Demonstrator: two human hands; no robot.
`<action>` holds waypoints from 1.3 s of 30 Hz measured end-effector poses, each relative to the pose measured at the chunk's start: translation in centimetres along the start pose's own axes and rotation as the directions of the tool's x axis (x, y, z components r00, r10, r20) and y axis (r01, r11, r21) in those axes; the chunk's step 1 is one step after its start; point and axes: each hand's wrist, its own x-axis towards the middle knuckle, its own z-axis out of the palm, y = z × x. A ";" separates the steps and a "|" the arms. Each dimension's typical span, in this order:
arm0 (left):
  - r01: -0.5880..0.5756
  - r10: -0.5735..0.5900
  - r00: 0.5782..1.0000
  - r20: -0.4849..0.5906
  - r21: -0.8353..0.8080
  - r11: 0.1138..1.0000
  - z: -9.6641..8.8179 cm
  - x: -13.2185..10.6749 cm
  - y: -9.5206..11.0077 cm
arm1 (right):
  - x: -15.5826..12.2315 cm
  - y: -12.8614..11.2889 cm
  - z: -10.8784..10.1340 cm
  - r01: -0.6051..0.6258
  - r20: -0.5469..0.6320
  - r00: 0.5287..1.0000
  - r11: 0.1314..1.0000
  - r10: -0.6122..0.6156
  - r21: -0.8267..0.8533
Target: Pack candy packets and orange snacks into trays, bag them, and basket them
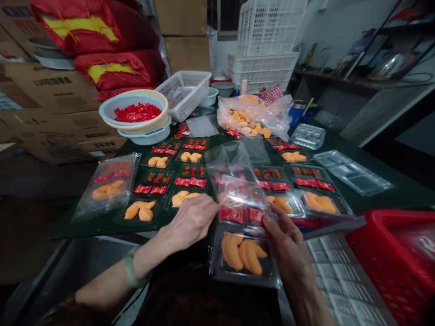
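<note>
My left hand (192, 222) grips the edge of a clear plastic bag (234, 181), and a jade-green bangle (132, 267) sits on that wrist. My right hand (282, 240) pinches the bag's other side, beside a black-based clear tray (243, 258) of orange dried fruit pieces. Red sachets (236, 215) lie at the tray's far end, partly under the bag. Several similar trays (141, 210) with orange pieces and red sachets stand ahead on a dark green mat (390, 194). A sealed bag with a filled tray (105, 185) lies at the left.
A bag of orange pieces (253, 117) and a bowl of red sachets (134, 111) stand at the far side. Clear empty trays (351, 172) lie right. A red basket (390, 253) and printed sheets (343, 280) sit at lower right. Cartons (50, 88) and red sacks (79, 27) stack behind.
</note>
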 end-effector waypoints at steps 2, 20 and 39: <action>0.151 -0.157 0.988 -0.002 -0.264 0.953 -0.5 -1.1 0.0 | 0.0 0.2 0.7 0.027 0.016 0.999 1.000 -0.027 0.014; 0.269 -0.618 0.482 0.621 -0.777 -0.570 -0.3 -4.2 2.0 | -4.3 1.6 0.4 0.002 0.323 0.931 0.886 0.167 -0.464; 0.220 -0.912 0.341 0.228 -0.963 -0.158 -9.4 -11.9 -2.7 | 1.7 5.6 14.7 0.811 0.923 0.371 0.519 -0.101 -0.269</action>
